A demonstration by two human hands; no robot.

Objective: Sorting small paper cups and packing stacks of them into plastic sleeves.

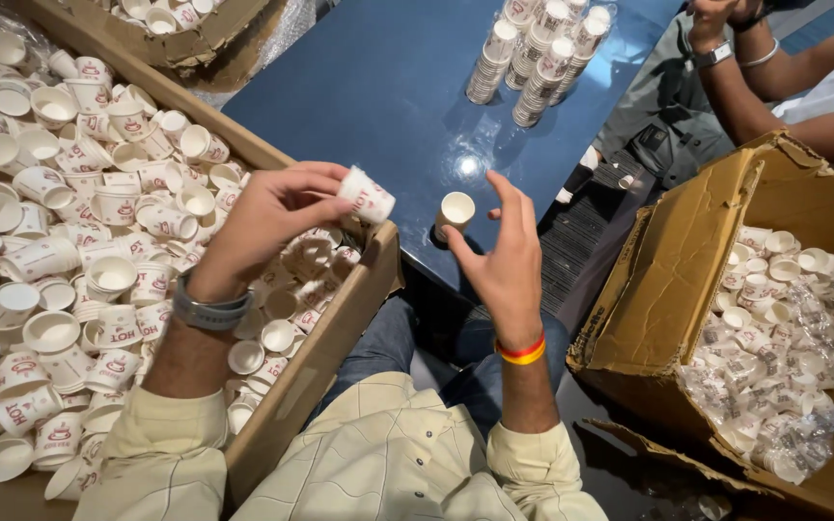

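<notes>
My left hand (267,227) is raised over the big cardboard box (325,333) on my left and pinches a small white paper cup with red print (366,195), tilted on its side. My right hand (506,259) is held above my knee and grips another small paper cup (455,209) between thumb and fingers, its open mouth facing up. The two cups are apart, a short gap between them. The box holds several loose paper cups (79,241) of the same kind. I wear a grey watch on the left wrist and red-yellow bands on the right.
Stacks of nested cups (538,58) stand on the blue table (378,87) ahead. A torn cardboard box (668,280) of cups in plastic wrap sits at my right. Another person's arms (774,68) reach in at the top right. A second box (185,39) lies at the far left.
</notes>
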